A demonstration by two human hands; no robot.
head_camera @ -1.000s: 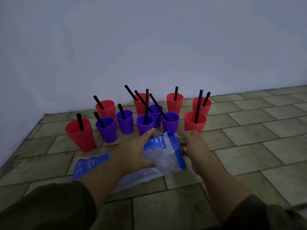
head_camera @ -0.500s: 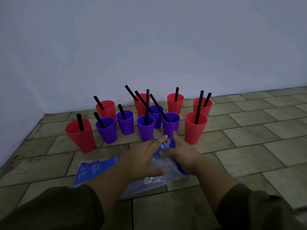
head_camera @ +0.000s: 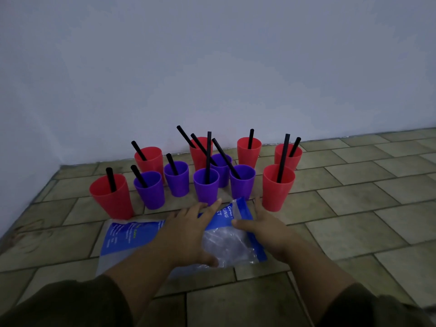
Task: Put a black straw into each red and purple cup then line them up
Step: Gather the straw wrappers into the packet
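Spreading flat on the bag (head_camera: 132, 234), the fingers (head_camera: 211, 207) of the left hand (head_camera: 186, 237) lie straight and wide, thumb out at the near edge. They press the clear plastic to the floor (head_camera: 354, 220) and grip nothing. The fingers (head_camera: 258, 206) of the right hand (head_camera: 269, 232) are straight too and point toward the cups, with only the thumb lying on the bag's blue strip. Half a second ago the right hand overlapped the left over that strip. Now it has slid to the right, so the two hands are apart and the strip shows between them. Just beyond the fingertips the six red cups (head_camera: 277, 192) and five purple cups (head_camera: 151, 194) stand where they stood, bunched in loose rows near the wall (head_camera: 212, 67), each with a black straw (head_camera: 283, 156) in it.
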